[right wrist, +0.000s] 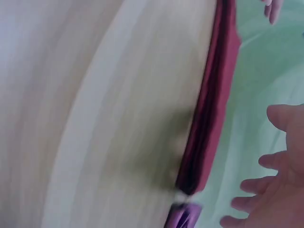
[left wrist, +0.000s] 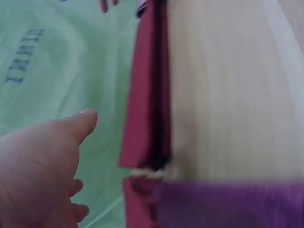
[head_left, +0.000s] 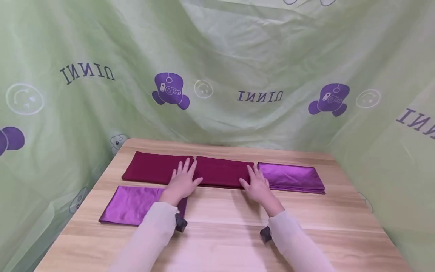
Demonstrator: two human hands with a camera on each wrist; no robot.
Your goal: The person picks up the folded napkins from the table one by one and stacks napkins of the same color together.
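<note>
Two folded maroon cloths lie side by side at the back of the table, a left one (head_left: 151,167) and a middle one (head_left: 221,172), with a narrow gap between them. To their right is a folded shiny purple cloth (head_left: 292,176). Another purple cloth (head_left: 132,206) lies nearer at the left, partly hidden by the left forearm. My left hand (head_left: 181,185), fingers spread, is over the gap between the maroon cloths. Over the middle cloth's right end, my right hand (head_left: 259,187) is spread too. Both wrist views show the hands holding nothing and apart from the cloths.
The cloths lie on a light wood-grain table (head_left: 224,226). A green curtain (head_left: 217,124) with purple prints hangs behind the table and along both sides. Small black devices (head_left: 181,223) sit at both wrists.
</note>
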